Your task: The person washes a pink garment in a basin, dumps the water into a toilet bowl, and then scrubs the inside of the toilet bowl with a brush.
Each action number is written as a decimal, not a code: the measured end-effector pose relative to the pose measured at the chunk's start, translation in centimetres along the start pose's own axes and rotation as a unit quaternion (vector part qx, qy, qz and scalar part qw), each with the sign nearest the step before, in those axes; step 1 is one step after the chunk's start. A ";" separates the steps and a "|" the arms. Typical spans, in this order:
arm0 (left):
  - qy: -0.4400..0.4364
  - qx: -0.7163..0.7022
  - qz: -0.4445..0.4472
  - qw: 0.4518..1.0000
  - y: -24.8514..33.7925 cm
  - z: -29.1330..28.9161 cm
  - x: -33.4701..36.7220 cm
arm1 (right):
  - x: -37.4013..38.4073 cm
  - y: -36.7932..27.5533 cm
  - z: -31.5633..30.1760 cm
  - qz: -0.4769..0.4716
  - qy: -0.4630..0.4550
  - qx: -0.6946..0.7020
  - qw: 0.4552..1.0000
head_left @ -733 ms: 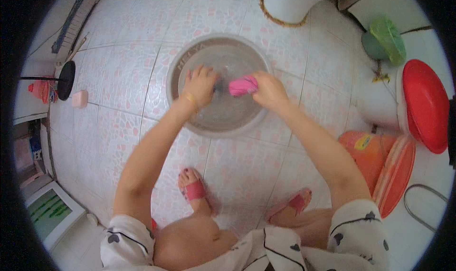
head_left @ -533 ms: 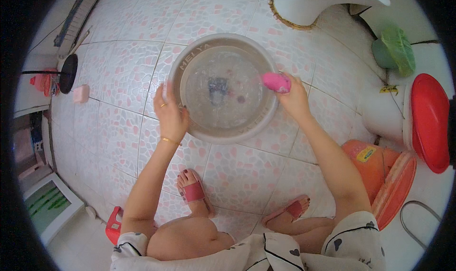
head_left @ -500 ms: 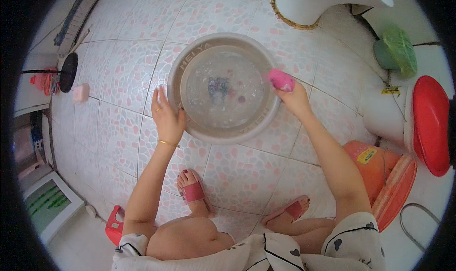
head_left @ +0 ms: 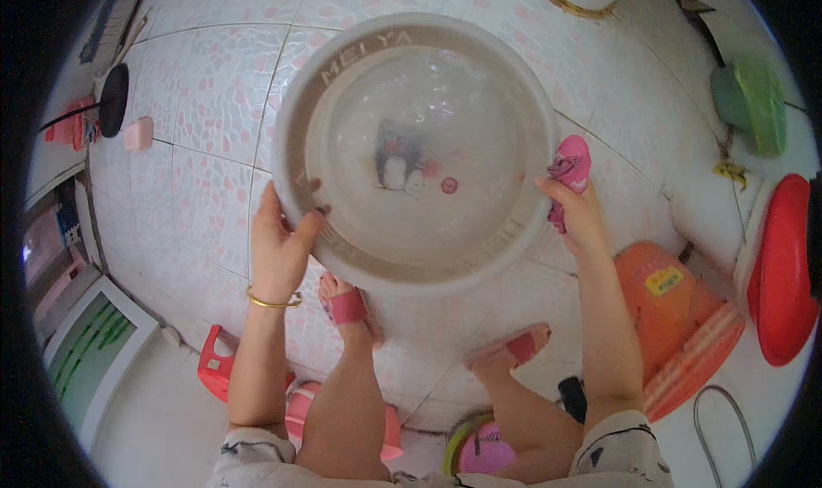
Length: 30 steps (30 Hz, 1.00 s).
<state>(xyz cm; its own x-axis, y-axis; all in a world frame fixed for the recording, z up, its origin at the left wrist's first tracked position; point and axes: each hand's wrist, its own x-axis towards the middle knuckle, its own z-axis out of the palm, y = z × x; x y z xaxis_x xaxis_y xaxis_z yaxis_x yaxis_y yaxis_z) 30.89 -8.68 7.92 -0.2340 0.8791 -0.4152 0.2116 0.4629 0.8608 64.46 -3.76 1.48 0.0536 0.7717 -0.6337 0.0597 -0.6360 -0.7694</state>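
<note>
while the round grey basin (head_left: 300, 86) is held between both hands, just beyond the two red slippers (head_left: 347, 306), its open mouth faces upward, its circular outline about equally wide every way. the left hand (head_left: 287, 240) is partly curled, thumb over the near-left rim, fingers outside. the right hand (head_left: 580, 217) closes round a bunched pink cloth (head_left: 572, 156) at the right rim; the cloth's long axis runs near to far. counted: one basin, one cloth, one orange bucket (head_left: 646, 304).
</note>
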 end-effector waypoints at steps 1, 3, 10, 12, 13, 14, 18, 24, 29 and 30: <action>-0.008 0.001 -0.006 1.000 1.1 -0.8 -0.3 | -1.0 -0.2 0.1 -0.003 0.008 0.028 1.000; -0.053 0.101 -0.012 0.993 3.6 -2.7 -0.8 | -3.6 -1.6 0.6 -0.001 0.020 0.047 0.999; -0.115 -0.020 -0.003 0.993 12.5 -5.3 -4.1 | -15.2 -11.7 -0.6 -0.017 0.131 0.023 0.991; -0.123 -0.080 -0.005 0.989 15.2 -5.2 -5.6 | -18.7 -15.0 -1.5 -0.026 0.148 0.032 0.988; -0.136 -0.101 -0.003 0.986 16.5 -5.3 -6.5 | -20.3 -16.5 -2.0 -0.031 0.163 0.041 0.985; -0.141 -0.103 0.005 0.985 17.7 -5.4 -7.2 | -22.0 -18.5 -2.6 -0.039 0.169 0.042 0.984; -0.210 -0.083 -0.056 0.973 23.7 -6.5 -9.1 | -27.0 -24.8 -4.5 -0.005 0.189 -0.037 0.981; -0.210 -0.010 -0.115 0.971 28.5 -6.2 -8.6 | -29.3 -29.4 -6.6 -0.021 0.184 -0.017 0.983; -0.186 -0.065 -0.178 0.964 30.7 -3.5 -5.6 | -27.1 -32.2 -8.2 -0.075 0.193 -0.048 0.977; -0.210 -0.056 -0.191 0.957 31.3 -2.8 -4.4 | -26.2 -32.6 -8.8 -0.074 0.201 -0.084 0.973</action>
<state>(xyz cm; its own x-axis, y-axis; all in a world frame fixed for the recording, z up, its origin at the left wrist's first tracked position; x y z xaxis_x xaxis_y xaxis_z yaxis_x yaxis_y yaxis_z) 35.89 1.65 37.47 0.1327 0.6272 -0.7674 0.0785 0.7652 0.6390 69.90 -3.28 43.93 0.4157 0.8122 -0.4092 0.2568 -0.5364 -0.8039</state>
